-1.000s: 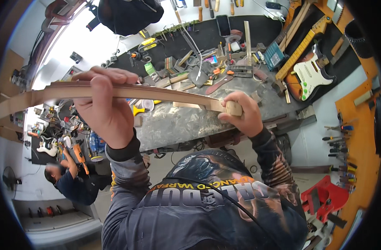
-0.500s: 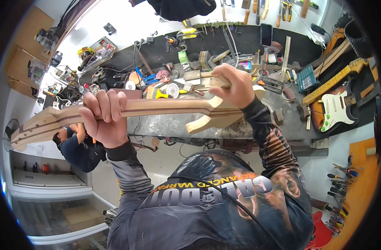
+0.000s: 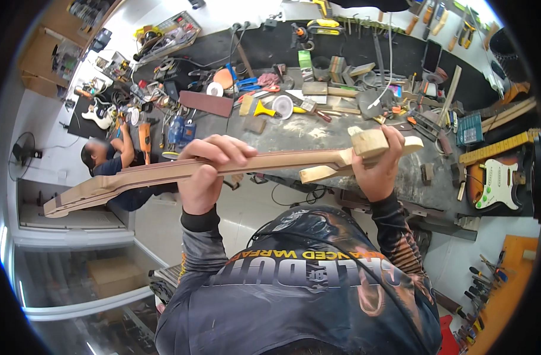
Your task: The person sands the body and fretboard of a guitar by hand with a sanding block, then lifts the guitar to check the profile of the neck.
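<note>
An unfinished wooden electric guitar (image 3: 288, 161), pale with dark stripes along its length, is held up crosswise in front of me. Its headstock (image 3: 84, 192) points left. To the right is the body, partly covered by my right hand. My left hand (image 3: 208, 177) is wrapped round the neck, fingers over the top and thumb on the near side. Between the fingers and thumb of my right hand (image 3: 380, 171) is a pale wooden block (image 3: 369, 142), close to where neck and body join. Whether the block touches the guitar I cannot tell.
Behind the guitar runs a dark workbench (image 3: 335, 127) crowded with tools. On it lie a yellow-handled brush (image 3: 255, 107), a tape roll (image 3: 283, 107) and a brown sanding board (image 3: 206, 103). A sunburst guitar (image 3: 496, 183) lies at right. Another person (image 3: 108, 160) works at far left.
The guitar has tilted and appears more edge-on, its headstock shifted right. My right hand has come lower and turned, showing the block more fully. The whole view has swung left.
</note>
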{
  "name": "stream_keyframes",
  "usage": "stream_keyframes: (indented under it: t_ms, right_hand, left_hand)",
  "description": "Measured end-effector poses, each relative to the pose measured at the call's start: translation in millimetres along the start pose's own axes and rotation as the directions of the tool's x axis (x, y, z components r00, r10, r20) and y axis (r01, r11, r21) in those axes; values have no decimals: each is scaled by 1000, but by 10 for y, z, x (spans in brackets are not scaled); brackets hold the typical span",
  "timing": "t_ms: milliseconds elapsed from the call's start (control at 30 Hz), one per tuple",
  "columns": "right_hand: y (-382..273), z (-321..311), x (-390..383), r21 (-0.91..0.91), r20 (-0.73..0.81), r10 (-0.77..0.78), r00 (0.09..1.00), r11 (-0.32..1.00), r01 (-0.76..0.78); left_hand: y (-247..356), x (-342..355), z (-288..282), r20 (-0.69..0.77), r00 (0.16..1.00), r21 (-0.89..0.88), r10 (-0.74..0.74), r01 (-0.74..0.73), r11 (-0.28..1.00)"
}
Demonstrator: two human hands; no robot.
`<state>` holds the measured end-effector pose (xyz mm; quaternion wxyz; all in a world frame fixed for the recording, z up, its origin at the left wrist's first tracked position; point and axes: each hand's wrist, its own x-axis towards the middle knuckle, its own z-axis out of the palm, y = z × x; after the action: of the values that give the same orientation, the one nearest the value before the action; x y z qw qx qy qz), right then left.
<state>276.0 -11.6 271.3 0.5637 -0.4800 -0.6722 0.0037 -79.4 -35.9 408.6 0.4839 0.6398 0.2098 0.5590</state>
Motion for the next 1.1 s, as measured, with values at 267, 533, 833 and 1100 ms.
stream_keyframes:
  t_ms: [267,533,833,1100]
  right_hand:
    - [-99,1,-241,-16,44,-56,997,998,57]
    - [-129,-171,-462,2,154,-78,985,997,78]
    - [-99,-367,-646,94,191,-112,975,991,95]
    - [-117,-499,-782,127,227,-145,963,985,119]
  left_hand:
    - [8,-372,-146,-73,990,-34,-124,122,992]
    - [145,-628,-227,-121,928,70,-352,361,930]
    - [122,-744,-247,-104,938,73,-331,339,938]
    - [71,-728,-173,-128,947,-38,-295,293,956]
